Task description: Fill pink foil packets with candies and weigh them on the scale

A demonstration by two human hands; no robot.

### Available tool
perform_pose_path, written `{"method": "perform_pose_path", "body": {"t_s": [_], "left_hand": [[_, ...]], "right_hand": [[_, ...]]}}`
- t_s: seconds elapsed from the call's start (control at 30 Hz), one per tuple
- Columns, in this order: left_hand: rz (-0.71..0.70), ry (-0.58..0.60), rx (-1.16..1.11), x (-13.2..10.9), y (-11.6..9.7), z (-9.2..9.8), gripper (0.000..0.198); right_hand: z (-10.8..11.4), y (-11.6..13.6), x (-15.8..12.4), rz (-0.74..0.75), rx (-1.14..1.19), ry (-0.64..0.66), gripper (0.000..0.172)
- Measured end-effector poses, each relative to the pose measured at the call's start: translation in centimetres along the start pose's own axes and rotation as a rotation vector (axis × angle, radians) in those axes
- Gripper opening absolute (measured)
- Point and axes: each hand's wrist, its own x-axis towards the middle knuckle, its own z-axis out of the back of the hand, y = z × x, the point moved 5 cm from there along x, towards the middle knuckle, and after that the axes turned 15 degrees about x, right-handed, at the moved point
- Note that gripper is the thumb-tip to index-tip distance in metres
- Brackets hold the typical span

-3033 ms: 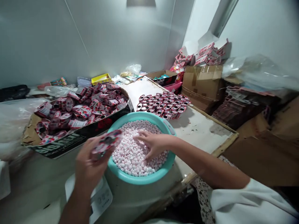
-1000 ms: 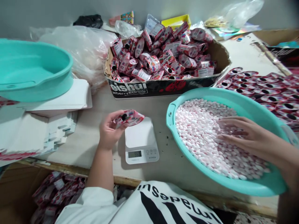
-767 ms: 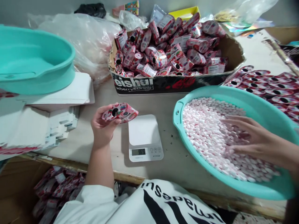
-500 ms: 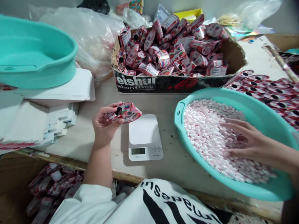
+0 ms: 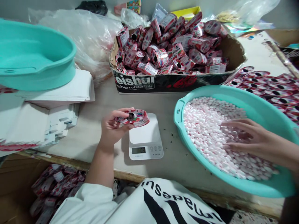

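My left hand [image 5: 112, 127] is closed on a small red and pink candy box [image 5: 133, 117] with a round hole in its face, held just over the left edge of a white kitchen scale [image 5: 145, 138]. My right hand [image 5: 251, 138] lies in a teal basin [image 5: 243, 183] full of pink and white candies [image 5: 205, 127], fingers spread and curled down among them.
A black cardboard tray [image 5: 168, 82] heaped with the same red boxes stands behind the scale. Flat red boxes [image 5: 268, 84] lie in rows at the right. A second teal basin [image 5: 32, 59] sits on stacked white card sheets [image 5: 56, 102] at the left. More boxes fill a carton [image 5: 53, 186] below the table edge.
My left hand has lowered the candy box and tipped it flatter, bringing it over the scale's left edge. The right hand stays in the candies, fingers curling in a little.
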Motion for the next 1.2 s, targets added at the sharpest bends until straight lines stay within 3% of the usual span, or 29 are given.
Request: {"method": "perform_pose_path", "body": {"t_s": [0.3,0.37,0.47,0.5,0.57,0.63,0.7,0.77,0.97,1.2], "left_hand": [[0.047,-0.027,0.059,0.2,-0.1,0.0,0.032],[0.068,-0.010,0.079,0.1,0.0,-0.2,0.032],[0.065,0.009,0.063,0.0,0.2,-0.4,0.028],[0.056,0.009,0.050,0.1,0.2,-0.5,0.027],[0.028,-0.001,0.028,0.2,0.4,-0.4,0.028],[0.004,-0.019,0.025,0.3,0.5,-0.3,0.030],[-0.003,-0.035,0.043,0.3,0.6,-0.2,0.032],[0.008,-0.041,0.053,0.3,0.7,-0.2,0.033],[0.006,-0.040,0.026,0.5,0.9,-0.3,0.037],[0.003,-0.034,0.035,0.5,0.7,-0.6,0.033]], "right_hand": [[0.0,-0.6,0.1,-0.088,0.158,0.011,0.072],[0.5,0.9,-0.7,0.026,0.109,-0.115,0.060],[-0.2,7.4,-4.2,0.429,-0.184,-0.423,0.031],[-1.8,10.1,-5.5,0.552,-0.245,-0.406,0.023],[-6.6,15.3,-7.5,0.777,-0.264,-0.172,0.033],[-11.8,19.0,-8.0,0.887,-0.324,0.065,0.039],[-16.2,20.6,-7.1,0.839,-0.382,0.319,0.026],[-18.4,20.7,-5.6,0.723,-0.383,0.403,0.019],[-19.0,20.4,-5.1,0.558,-0.431,0.317,0.027],[-19.4,20.2,-5.4,0.689,-0.354,0.232,0.022]]}}
